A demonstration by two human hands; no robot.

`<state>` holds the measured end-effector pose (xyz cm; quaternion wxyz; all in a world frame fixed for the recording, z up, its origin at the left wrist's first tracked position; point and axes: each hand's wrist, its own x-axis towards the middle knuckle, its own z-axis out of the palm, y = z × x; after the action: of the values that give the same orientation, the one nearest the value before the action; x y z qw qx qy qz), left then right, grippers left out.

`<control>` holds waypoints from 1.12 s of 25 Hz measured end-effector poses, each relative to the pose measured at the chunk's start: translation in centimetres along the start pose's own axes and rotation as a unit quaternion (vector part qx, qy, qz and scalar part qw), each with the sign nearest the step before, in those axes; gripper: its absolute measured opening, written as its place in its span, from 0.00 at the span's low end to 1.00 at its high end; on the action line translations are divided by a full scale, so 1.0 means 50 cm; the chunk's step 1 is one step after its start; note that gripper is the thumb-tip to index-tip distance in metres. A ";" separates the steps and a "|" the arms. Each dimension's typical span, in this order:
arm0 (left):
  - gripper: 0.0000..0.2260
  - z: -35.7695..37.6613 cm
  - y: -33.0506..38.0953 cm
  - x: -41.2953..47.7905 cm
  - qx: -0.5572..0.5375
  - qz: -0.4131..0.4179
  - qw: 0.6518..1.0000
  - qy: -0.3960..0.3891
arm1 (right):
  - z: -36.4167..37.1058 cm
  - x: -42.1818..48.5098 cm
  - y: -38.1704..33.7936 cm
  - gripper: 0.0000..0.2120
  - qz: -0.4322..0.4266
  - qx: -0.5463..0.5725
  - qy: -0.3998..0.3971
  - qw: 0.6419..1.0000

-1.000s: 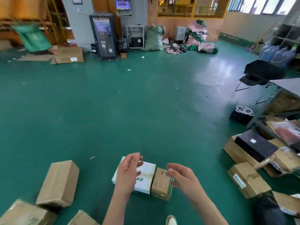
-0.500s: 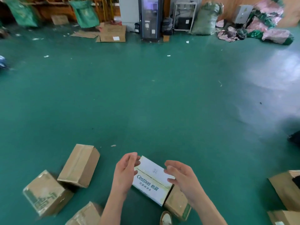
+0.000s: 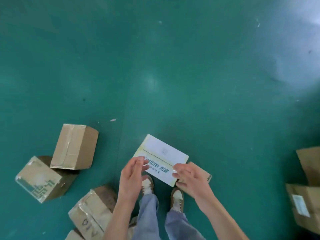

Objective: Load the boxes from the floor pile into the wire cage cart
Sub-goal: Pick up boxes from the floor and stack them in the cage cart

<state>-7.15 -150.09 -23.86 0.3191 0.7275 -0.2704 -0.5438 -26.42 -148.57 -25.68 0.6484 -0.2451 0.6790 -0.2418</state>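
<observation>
A white box with blue lettering [image 3: 161, 155] lies on the green floor just in front of my feet. My left hand [image 3: 132, 178] hovers at its left end with the fingers straight and slightly spread. At its right end my right hand [image 3: 189, 181] has loosely curved fingers, their tips at the box's edge. Neither hand visibly grips the box. A small brown box [image 3: 207, 174] sits against the white box's right side, partly hidden by my right hand. The wire cage cart is out of view.
Three brown cardboard boxes lie to my left: a taped one [image 3: 76, 148], one with green print [image 3: 39, 179] and one by my left leg [image 3: 92, 211]. More cartons [image 3: 307, 203] sit at the right edge. Bare green floor [image 3: 155, 66] stretches ahead.
My view has tilted down from the room to the floor at my feet. Both hands have lowered toward the two ends of the white box.
</observation>
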 end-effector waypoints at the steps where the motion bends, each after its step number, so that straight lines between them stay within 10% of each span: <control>1: 0.09 0.011 -0.021 0.045 0.017 -0.021 1.000 -0.009 | 0.004 0.040 0.014 0.07 0.017 0.011 0.008 1.000; 15: 0.22 0.115 -0.492 0.711 0.361 -0.125 0.915 -0.131 | 0.037 0.640 0.462 0.10 0.320 0.153 0.195 0.914; 28: 0.17 0.099 -0.669 1.000 0.439 -0.062 0.889 -0.111 | 0.076 0.824 0.610 0.20 0.326 -0.008 0.257 0.910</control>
<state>2.75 -166.20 -81.19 -0.0993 0.7438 -0.4698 -0.4650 -24.82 -151.95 -76.94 0.4919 0.0558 0.8663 -0.0663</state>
